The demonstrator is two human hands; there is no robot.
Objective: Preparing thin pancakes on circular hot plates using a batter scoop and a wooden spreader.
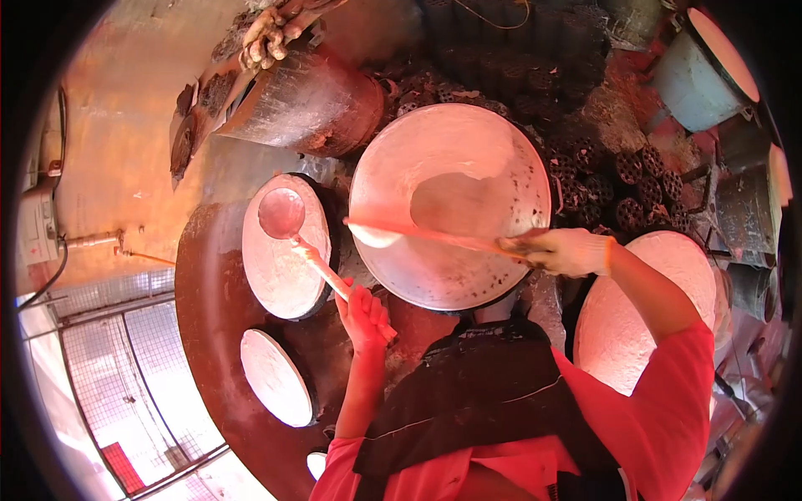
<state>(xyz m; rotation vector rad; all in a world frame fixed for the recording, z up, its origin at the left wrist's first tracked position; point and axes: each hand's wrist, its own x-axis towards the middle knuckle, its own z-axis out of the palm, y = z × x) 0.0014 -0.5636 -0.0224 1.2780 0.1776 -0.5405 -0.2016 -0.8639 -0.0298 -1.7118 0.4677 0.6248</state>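
A wide round metal pan [476, 269] lies before me, its wall pale and dark-speckled on the right, with a darker patch at its centre. My right hand [564, 252], in a pale knit work glove, grips a long flat stick [426, 233] that reaches leftward across the pan. Beside the stick's far end is a smooth white mass [374, 234]; whether they touch I cannot tell. My bare left hand [366, 316] is closed around the wooden handle of a round ladle [282, 213]. The ladle's bowl hangs over a round vessel [276, 275] filled with a pale material.
Another pale-topped vessel [276, 379] stands nearer on the left, and a larger one [645, 307] at my right elbow. Honeycomb coal briquettes [630, 166] are piled behind the pan. A metal drum [313, 103], dirty work gloves [266, 41] and a blue bucket [698, 81] are farther back.
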